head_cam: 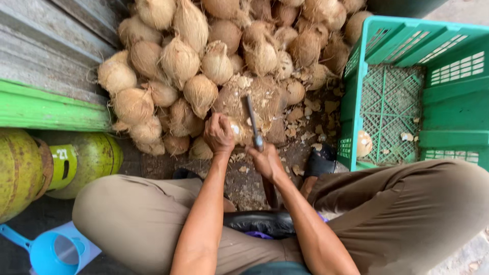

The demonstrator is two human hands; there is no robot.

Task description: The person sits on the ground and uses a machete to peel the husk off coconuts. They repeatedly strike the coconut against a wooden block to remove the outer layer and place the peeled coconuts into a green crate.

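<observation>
While left hand (219, 133) grips a coconut (235, 128), right hand (265, 159) clenches cleaver (253, 122), husked pile (204, 51) behind, green crate (433, 91) beside.

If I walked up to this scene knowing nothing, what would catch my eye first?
Most likely the big heap of husked brown coconuts piled against the wall at the top. Just below it, the left hand steadies a coconut on a chopping block while the right hand grips a blade. The bright green plastic crate at right stands out too.
</observation>
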